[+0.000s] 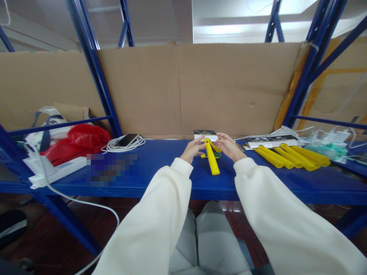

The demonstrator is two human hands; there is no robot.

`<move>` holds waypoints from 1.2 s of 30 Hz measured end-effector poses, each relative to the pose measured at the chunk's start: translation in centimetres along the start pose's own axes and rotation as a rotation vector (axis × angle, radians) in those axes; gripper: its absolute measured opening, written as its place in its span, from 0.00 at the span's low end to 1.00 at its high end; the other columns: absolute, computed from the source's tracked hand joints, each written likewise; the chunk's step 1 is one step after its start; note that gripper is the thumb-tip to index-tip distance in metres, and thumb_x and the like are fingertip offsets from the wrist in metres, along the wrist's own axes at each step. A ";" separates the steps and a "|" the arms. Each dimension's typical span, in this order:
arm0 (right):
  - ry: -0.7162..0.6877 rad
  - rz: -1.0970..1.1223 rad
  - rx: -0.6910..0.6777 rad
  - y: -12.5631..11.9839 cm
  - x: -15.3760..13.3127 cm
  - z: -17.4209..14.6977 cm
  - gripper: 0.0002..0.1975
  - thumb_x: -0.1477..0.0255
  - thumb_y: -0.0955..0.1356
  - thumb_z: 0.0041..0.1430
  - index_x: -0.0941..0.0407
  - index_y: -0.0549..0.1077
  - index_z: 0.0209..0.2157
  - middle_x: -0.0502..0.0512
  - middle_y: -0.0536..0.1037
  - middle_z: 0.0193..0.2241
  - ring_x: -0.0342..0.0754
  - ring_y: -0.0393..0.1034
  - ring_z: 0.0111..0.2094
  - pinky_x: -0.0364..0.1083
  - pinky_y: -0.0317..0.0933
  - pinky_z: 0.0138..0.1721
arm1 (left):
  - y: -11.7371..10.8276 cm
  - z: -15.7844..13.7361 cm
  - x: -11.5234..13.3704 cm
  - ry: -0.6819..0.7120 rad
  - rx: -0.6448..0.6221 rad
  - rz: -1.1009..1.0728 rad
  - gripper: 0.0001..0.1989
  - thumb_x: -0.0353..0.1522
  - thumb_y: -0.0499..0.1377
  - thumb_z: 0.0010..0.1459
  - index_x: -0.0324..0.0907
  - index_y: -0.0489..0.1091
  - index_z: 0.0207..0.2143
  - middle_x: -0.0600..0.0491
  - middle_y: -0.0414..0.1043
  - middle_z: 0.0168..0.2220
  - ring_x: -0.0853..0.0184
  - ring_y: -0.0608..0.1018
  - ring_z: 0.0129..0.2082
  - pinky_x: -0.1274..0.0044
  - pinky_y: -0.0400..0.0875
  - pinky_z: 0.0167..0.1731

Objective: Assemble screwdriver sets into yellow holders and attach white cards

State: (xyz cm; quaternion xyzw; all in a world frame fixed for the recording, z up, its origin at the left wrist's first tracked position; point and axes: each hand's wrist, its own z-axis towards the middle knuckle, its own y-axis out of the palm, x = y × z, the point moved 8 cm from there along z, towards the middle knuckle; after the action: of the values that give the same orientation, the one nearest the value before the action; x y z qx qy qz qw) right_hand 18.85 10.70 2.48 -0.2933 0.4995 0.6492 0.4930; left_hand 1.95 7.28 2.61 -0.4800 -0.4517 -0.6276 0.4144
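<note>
Blue steel shelf [172, 179] runs across in front of me, backed by a cardboard sheet [200, 88]. Both my hands meet at its middle: my left hand [191, 149] and my right hand [228, 146] pinch a yellow-handled tool [211, 158] whose handle points toward me, its head against a printed card [205, 135]. Just to the right lies a row of more yellow handles [289, 156] under a stack of cards [271, 140], well clear of my sleeve. Left of me sit a phone [128, 139] on a coiled white cable [120, 145] and a red bag [77, 141]; nothing blocks my hands
</note>
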 end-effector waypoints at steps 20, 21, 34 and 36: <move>-0.061 -0.414 -0.117 2.0 0.3 -0.9 0.10 0.75 0.73 0.44 0.53 0.73 0.31 0.45 0.73 0.21 0.40 0.66 0.21 0.40 0.62 0.23 | -0.2 0.3 -1.0 -0.065 0.032 0.086 0.36 0.19 0.61 0.50 0.43 0.66 0.62 0.47 0.78 0.43 0.67 0.78 0.34 0.80 0.73 0.31; -0.055 -0.414 -0.164 2.6 0.5 -1.2 0.11 0.74 0.74 0.43 0.53 0.73 0.32 0.46 0.74 0.22 0.41 0.68 0.22 0.40 0.64 0.25 | -0.1 0.4 -1.0 -0.055 0.023 0.093 0.36 0.19 0.61 0.49 0.44 0.65 0.62 0.47 0.78 0.44 0.67 0.78 0.35 0.80 0.73 0.31; -0.146 -0.678 -0.415 4.9 1.2 -2.2 0.11 0.80 0.69 0.49 0.55 0.74 0.36 0.49 0.79 0.34 0.38 0.70 0.21 0.39 0.66 0.26 | 1.1 0.7 -1.1 0.002 -0.108 0.170 0.50 0.14 0.56 0.40 0.46 0.56 0.67 0.43 0.67 0.60 0.59 0.73 0.56 0.86 0.68 0.29; -0.157 -0.798 -0.429 4.9 1.0 -2.2 0.15 0.81 0.67 0.52 0.56 0.76 0.42 0.52 0.80 0.37 0.39 0.71 0.22 0.40 0.68 0.28 | 1.0 0.5 -1.1 -0.018 -0.091 0.199 0.49 0.14 0.56 0.42 0.46 0.55 0.67 0.42 0.68 0.60 0.61 0.73 0.54 0.85 0.68 0.31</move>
State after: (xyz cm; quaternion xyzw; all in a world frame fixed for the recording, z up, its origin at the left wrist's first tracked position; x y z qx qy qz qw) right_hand 13.67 8.96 2.62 -0.5082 0.1629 0.5177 0.6687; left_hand 3.22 7.59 1.81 -0.5463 -0.3765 -0.5988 0.4485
